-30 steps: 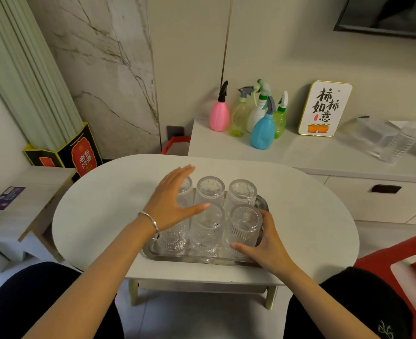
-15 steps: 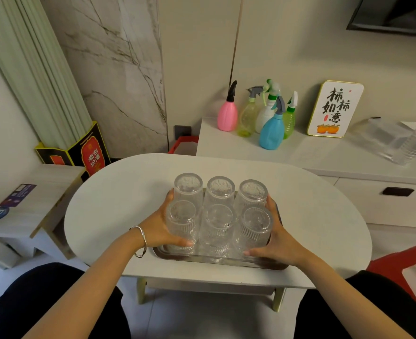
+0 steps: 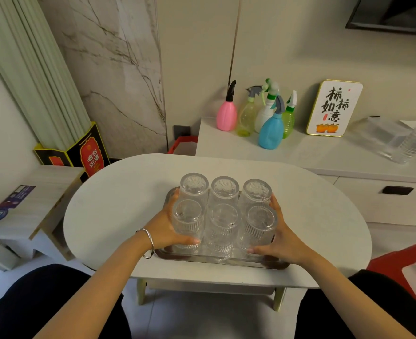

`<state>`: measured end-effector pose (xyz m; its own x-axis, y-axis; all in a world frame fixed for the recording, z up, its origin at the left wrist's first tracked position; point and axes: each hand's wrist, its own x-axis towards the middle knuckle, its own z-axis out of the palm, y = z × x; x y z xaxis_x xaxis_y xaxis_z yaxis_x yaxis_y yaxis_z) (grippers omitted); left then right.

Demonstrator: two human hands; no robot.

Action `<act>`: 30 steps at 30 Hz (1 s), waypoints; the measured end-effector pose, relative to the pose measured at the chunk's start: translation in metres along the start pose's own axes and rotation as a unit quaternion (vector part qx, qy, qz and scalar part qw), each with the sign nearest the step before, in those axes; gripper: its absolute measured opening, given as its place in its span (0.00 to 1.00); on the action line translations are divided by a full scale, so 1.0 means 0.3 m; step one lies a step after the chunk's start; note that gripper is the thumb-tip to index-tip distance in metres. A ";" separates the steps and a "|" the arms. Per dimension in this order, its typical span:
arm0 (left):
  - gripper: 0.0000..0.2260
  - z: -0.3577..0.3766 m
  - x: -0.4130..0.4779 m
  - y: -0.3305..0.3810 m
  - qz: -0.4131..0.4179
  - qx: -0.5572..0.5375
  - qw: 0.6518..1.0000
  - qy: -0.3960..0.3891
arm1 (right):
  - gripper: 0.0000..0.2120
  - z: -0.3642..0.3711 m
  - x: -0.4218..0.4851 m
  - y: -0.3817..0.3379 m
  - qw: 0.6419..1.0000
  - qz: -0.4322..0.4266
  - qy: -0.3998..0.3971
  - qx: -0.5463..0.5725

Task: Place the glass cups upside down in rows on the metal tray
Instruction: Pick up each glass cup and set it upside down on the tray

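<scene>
Several ribbed glass cups (image 3: 224, 216) stand upside down in two rows of three on the metal tray (image 3: 216, 260), which lies near the front of the white oval table (image 3: 109, 211). My left hand (image 3: 164, 227) presses against the left side of the group, its thumb curled round the base of the front left cup (image 3: 188, 221). On the other side my right hand (image 3: 283, 237) lies against the right-hand cups, thumb at the foot of the front right cup (image 3: 260, 226). Both hands squeeze the group between them.
Behind the table, a low white cabinet (image 3: 324, 155) carries several spray bottles (image 3: 271, 129), a framed sign (image 3: 334, 108) and clear plastic containers (image 3: 397, 140). A small side table (image 3: 31, 192) stands at the left, a red chair (image 3: 402, 265) at the right.
My left hand has dropped from above the cups to their left side. My right hand has slid further along the right side. The cups stay on the tray.
</scene>
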<state>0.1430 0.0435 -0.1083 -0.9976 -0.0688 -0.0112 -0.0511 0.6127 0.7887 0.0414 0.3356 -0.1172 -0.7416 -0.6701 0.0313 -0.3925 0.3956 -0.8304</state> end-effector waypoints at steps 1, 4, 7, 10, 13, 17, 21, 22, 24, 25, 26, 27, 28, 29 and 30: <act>0.54 0.000 0.000 -0.002 -0.003 0.001 1.000 -0.002 | 0.65 -0.002 0.000 -0.001 1.000 0.001 0.000 0.002; 0.60 -0.001 -0.003 -0.012 -0.014 -0.001 1.000 -0.008 | 0.66 -0.004 -0.005 -0.005 1.000 0.002 0.000 0.004; 0.64 -0.006 -0.003 -0.017 -0.019 -0.025 0.999 0.007 | 0.66 0.002 -0.011 -0.011 1.000 0.007 0.008 0.002; 0.62 -0.014 -0.002 0.012 -0.004 -0.042 0.997 0.058 | 0.67 0.003 -0.020 -0.019 1.000 0.020 0.013 0.000; 0.60 -0.018 0.000 0.065 0.048 0.007 0.995 0.092 | 0.65 -0.006 -0.031 -0.043 0.999 0.005 0.029 -0.012; 0.51 0.001 0.005 0.134 0.145 0.238 0.958 0.069 | 0.59 -0.029 -0.042 -0.069 0.991 -0.053 0.051 -0.114; 0.43 0.038 0.025 0.162 0.139 0.379 0.915 -0.006 | 0.51 -0.037 -0.053 -0.084 0.971 -0.087 0.041 -0.218; 0.43 0.043 0.030 0.161 0.134 0.394 0.909 -0.015 | 0.49 -0.036 -0.055 -0.085 0.967 -0.092 0.036 -0.235; 0.41 0.047 0.033 0.159 0.131 0.414 0.901 -0.021 | 0.47 -0.036 -0.057 -0.085 0.960 -0.095 0.030 -0.264; 0.41 0.050 0.034 0.159 0.130 0.418 0.899 -0.019 | 0.46 -0.036 -0.056 -0.084 0.958 -0.092 0.029 -0.271; 0.40 0.052 0.034 0.159 0.128 0.419 0.899 -0.017 | 0.45 -0.037 -0.057 -0.084 0.957 -0.089 0.028 -0.274; 0.40 0.054 0.033 0.161 0.126 0.420 0.899 -0.016 | 0.45 -0.038 -0.056 -0.083 0.957 -0.087 0.027 -0.274; 0.40 0.056 0.033 0.164 0.123 0.422 0.898 -0.015 | 0.44 -0.038 -0.056 -0.083 0.958 -0.086 0.028 -0.273; 0.40 0.059 0.033 0.167 0.121 0.426 0.897 -0.014 | 0.44 -0.037 -0.057 -0.082 0.958 -0.085 0.029 -0.271; 0.40 0.062 0.033 0.169 0.118 0.429 0.896 -0.013 | 0.44 -0.037 -0.057 -0.082 0.958 -0.083 0.030 -0.272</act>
<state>0.1296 0.0884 -0.0799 -0.9857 0.1531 0.0709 0.1542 0.9880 0.0094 0.0577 0.3443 -0.0911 -0.6679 -0.7213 0.1834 -0.7213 0.5666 -0.3984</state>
